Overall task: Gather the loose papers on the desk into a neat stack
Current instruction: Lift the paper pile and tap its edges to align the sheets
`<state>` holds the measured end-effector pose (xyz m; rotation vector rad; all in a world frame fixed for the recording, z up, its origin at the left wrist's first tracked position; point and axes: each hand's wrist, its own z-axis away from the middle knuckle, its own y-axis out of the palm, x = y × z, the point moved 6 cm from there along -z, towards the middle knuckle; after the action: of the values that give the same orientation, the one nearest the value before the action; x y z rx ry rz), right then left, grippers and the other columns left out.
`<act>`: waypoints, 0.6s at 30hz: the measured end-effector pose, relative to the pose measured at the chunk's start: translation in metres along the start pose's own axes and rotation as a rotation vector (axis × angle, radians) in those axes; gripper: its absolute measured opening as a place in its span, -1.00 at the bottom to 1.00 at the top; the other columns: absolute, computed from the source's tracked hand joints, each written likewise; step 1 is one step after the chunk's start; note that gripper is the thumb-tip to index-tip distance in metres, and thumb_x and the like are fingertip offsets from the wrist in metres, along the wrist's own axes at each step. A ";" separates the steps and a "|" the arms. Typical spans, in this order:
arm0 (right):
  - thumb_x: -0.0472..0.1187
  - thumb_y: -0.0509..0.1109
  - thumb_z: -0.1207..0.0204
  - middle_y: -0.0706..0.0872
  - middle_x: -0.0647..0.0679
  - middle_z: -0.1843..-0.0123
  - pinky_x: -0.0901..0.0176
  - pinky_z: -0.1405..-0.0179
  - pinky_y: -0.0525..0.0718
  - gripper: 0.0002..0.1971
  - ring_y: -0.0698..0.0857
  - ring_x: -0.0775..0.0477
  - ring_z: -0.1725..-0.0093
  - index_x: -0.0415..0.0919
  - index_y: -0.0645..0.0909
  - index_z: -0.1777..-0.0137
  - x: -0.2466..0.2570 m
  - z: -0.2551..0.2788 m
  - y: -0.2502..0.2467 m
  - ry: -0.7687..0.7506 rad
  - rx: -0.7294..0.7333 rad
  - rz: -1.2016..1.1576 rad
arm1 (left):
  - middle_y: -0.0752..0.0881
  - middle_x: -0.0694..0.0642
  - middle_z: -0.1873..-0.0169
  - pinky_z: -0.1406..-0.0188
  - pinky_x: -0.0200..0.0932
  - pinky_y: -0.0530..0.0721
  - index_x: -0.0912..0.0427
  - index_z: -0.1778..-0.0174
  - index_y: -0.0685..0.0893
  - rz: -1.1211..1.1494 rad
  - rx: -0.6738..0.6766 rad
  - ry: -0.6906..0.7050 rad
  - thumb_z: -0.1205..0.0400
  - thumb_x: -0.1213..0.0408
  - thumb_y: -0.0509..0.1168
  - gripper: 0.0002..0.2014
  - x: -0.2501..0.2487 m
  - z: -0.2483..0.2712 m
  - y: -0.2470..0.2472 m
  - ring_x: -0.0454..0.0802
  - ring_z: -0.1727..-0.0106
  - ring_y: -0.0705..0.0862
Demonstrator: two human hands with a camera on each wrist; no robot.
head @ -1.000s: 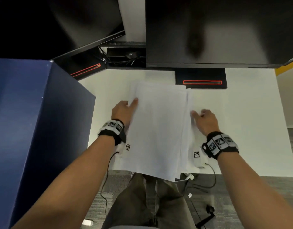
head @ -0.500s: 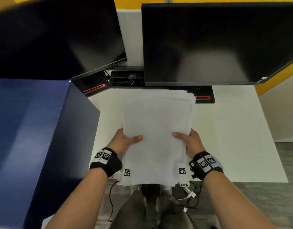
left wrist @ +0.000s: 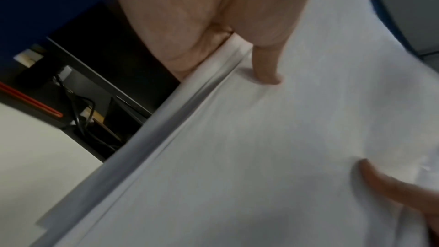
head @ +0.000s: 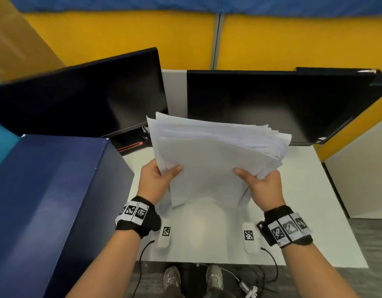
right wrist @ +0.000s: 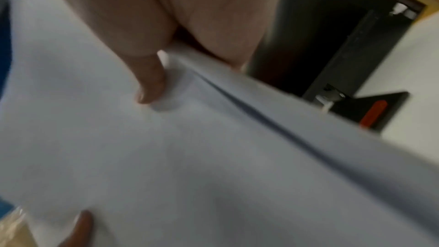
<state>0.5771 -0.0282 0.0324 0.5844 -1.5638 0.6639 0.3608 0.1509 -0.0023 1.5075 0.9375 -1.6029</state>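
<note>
A bundle of white papers (head: 209, 164) is lifted off the white desk (head: 207, 239), tilted up toward me, its far edges fanned and uneven. My left hand (head: 157, 179) grips the bundle's left edge, thumb on top. My right hand (head: 261, 183) grips the right edge the same way. In the left wrist view the left thumb presses on the top sheet of the papers (left wrist: 261, 147), and the layered edge shows beside it. The right wrist view has the right thumb on the papers (right wrist: 166, 147). The fingers under the sheets are hidden.
Two dark monitors (head: 89, 97) (head: 272, 102) stand at the back of the desk. A tall dark blue box (head: 46, 201) fills the left side. Two small white tagged devices (head: 165, 235) (head: 249, 239) with cables lie near the front edge. Yellow partitions (head: 293, 41) close off the back.
The papers lay flat on the desk a second ago. Both hands slid to the sides, took hold of the bundle and raised it off the desk, tilting it up.
</note>
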 end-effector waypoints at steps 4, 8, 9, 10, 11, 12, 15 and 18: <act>-0.45 0.56 -0.44 0.83 0.31 0.31 0.46 0.28 0.68 -0.68 0.78 0.34 0.30 0.05 0.68 0.14 -0.005 0.006 -0.006 -0.021 -0.117 -0.049 | 0.81 -0.39 0.36 0.18 -0.47 0.69 0.01 0.17 0.78 -0.038 -0.100 0.060 -0.54 0.42 0.53 -0.82 -0.005 0.010 0.011 -0.44 0.23 0.79; -0.49 0.55 -0.43 0.83 0.37 0.10 0.48 0.14 0.69 -0.60 0.78 0.37 0.08 0.04 0.66 -0.06 -0.014 0.007 -0.013 -0.040 -0.063 -0.086 | 0.85 -0.21 0.30 0.14 -0.46 0.71 0.32 0.12 0.82 -0.078 -0.111 0.077 -0.47 0.38 0.60 -0.86 0.007 0.012 0.011 -0.36 0.18 0.82; -0.46 0.58 -0.41 0.84 0.33 0.05 0.45 0.12 0.70 -0.58 0.79 0.33 0.04 0.05 0.66 -0.10 -0.021 0.006 -0.013 -0.007 -0.025 -0.062 | 0.87 -0.10 0.23 0.11 -0.38 0.74 0.36 0.08 0.81 -0.107 -0.093 0.068 -0.43 0.35 0.63 -0.77 0.012 0.011 0.011 -0.27 0.14 0.84; -0.42 0.61 -0.39 0.85 0.27 0.01 0.40 0.10 0.72 -0.58 0.81 0.26 0.00 0.05 0.68 -0.13 -0.032 0.005 -0.013 0.043 0.011 -0.041 | 0.88 0.01 0.17 0.07 -0.29 0.77 0.32 0.03 0.81 -0.133 -0.067 0.042 -0.39 0.31 0.67 -0.70 0.018 0.009 0.011 -0.19 0.09 0.85; -0.36 0.64 -0.36 0.86 0.19 -0.01 0.34 0.10 0.75 -0.57 0.82 0.18 -0.03 0.05 0.69 -0.15 -0.043 0.004 -0.015 0.095 0.032 -0.025 | 0.88 0.04 0.11 0.03 -0.24 0.79 0.23 -0.01 0.81 -0.154 -0.041 0.008 -0.37 0.29 0.68 -0.67 0.022 0.007 0.012 -0.16 0.04 0.85; -0.32 0.67 -0.34 0.87 0.12 -0.01 0.28 0.10 0.78 -0.58 0.82 0.12 -0.04 0.05 0.70 -0.14 -0.052 0.003 -0.015 0.139 0.034 -0.007 | 0.86 -0.01 0.06 -0.01 -0.25 0.77 0.11 -0.04 0.80 -0.161 -0.004 -0.012 -0.37 0.31 0.68 -0.65 0.024 0.005 0.014 -0.22 0.02 0.84; -0.31 0.66 -0.35 0.83 0.13 0.06 0.37 0.17 0.77 -0.67 0.82 0.10 0.01 0.09 0.71 0.01 -0.054 -0.003 -0.012 0.167 -0.015 0.027 | 0.77 -0.20 0.05 0.08 -0.45 0.70 0.00 -0.11 0.73 -0.189 0.055 -0.018 -0.43 0.36 0.64 -0.62 0.019 -0.004 0.022 -0.44 0.06 0.77; -0.34 0.64 -0.38 0.81 0.17 0.11 0.48 0.24 0.71 -0.69 0.80 0.27 0.12 0.09 0.71 0.05 -0.038 -0.003 -0.012 0.086 -0.107 -0.014 | 0.83 -0.03 0.02 0.12 -0.43 0.72 0.15 -0.16 0.76 -0.162 -0.017 0.040 -0.45 0.32 0.62 -0.63 -0.002 -0.006 0.020 -0.22 0.01 0.82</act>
<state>0.5917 -0.0351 -0.0040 0.4805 -1.5032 0.5838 0.3815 0.1466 -0.0007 1.4890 1.1177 -1.6782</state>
